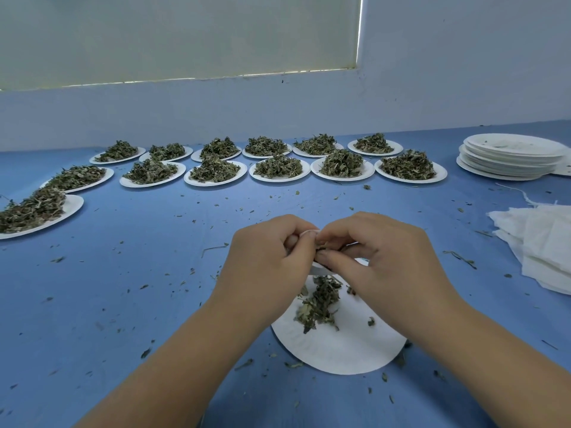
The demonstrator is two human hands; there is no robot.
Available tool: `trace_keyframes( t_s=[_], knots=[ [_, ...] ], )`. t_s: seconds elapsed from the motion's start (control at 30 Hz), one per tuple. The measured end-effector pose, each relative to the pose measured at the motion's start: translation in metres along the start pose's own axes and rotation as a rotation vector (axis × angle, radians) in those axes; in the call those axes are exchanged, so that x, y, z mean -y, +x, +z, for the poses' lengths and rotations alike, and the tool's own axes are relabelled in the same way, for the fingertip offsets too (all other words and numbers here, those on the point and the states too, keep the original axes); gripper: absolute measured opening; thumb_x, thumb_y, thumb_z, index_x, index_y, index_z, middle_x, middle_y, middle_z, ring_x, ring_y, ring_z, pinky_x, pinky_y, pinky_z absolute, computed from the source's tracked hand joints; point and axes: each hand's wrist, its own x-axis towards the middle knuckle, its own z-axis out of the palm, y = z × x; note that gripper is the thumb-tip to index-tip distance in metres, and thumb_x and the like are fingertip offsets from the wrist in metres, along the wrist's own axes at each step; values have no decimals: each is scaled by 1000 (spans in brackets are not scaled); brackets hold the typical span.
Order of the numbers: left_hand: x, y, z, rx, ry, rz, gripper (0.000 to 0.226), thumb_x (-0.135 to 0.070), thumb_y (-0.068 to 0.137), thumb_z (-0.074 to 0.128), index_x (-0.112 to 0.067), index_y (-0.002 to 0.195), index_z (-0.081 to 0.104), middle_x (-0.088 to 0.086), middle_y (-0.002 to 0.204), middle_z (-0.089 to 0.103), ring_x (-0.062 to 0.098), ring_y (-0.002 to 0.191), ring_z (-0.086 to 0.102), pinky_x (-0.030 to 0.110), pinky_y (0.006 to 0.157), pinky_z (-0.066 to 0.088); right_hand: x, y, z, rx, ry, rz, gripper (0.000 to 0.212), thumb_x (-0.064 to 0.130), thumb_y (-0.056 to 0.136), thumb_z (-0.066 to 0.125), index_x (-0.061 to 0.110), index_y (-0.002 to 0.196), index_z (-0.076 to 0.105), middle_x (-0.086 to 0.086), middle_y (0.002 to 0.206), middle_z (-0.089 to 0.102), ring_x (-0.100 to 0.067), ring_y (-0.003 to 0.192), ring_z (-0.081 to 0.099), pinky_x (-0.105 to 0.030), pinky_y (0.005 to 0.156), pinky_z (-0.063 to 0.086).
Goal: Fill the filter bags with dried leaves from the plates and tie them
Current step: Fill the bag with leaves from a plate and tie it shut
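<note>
Below the grip, a paper plate (pixel 336 350) with loose leaves (pixel 318 304) lies on the blue table (pixel 139 288). The left hand (pixel 268 257) and right hand (pixel 377 254) pinch a white filter bag (pixel 310 232) between them, its long axis hidden. Beyond, leaf-heaped plates (pixel 279 179) line the pale wall (pixel 278 106).

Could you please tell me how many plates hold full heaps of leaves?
13 plates: six in the back row, five in front, two at left. More may lie off-frame.

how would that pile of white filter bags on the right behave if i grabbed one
Probably floppy: the thin white fabric filter bags lie limp and creased in a loose pile. Likely very light, so pulling one may drag its neighbours. The loose white thread beside them might snag.
</note>
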Motion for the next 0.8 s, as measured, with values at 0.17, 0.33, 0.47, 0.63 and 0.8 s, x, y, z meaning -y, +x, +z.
trace_keyframes(
  t_s=[0.17, 0.33, 0.47, 0.63, 0.8],
  knots=[
    [-1, 0, 0, 26, -11, -22, 25, -15, 87, 61, -35, 75, 70, -9, 60, 60, -1, 52, 50, 6, 47, 34, -2, 1, 2, -19, -16, 12, 21, 6, 80, 74, 22, 93, 74, 14, 84, 70, 1, 85, 64, -17, 77, 52],
    [-2, 0, -3, 41, -66, -57, 28, -8, 84, 57, -30, 73, 71, -1, 56, 57, 0, 46, 45, 7, 45, 32, 2, -1, 3, -22, -92, -108, 25, 11, 80, 70, 26, 100, 74, 17, 85, 71, 1, 85, 62, -11, 78, 47],
    [-3, -1, -2, 50, -67, -66, 27, -10, 86, 59, -30, 74, 72, 2, 56, 55, 1, 47, 43, 8, 46, 33, 0, 1, 4, -16, -159, -97, 25, 7, 78, 76, 23, 95, 72, 14, 77, 62, 2, 71, 51, -7, 73, 41],
    [-6, -2, -4, -1, -87, -81, 21, -13, 87, 64, -28, 74, 72, 8, 58, 55, -2, 46, 49, 5, 46, 35, -3, 1, -6, -43, -119, -21, 17, 19, 82, 73, 29, 95, 69, 14, 85, 54, 9, 82, 48, -4, 74, 35],
    [-4, 0, -8, -56, -79, -121, 20, -19, 88, 63, -29, 72, 71, 3, 64, 61, 10, 55, 53, 11, 48, 39, -7, 4, -20, -79, 20, 137, 18, 48, 83, 61, 46, 100, 58, 20, 101, 54, -2, 94, 53, -15, 72, 42]
  ],
)
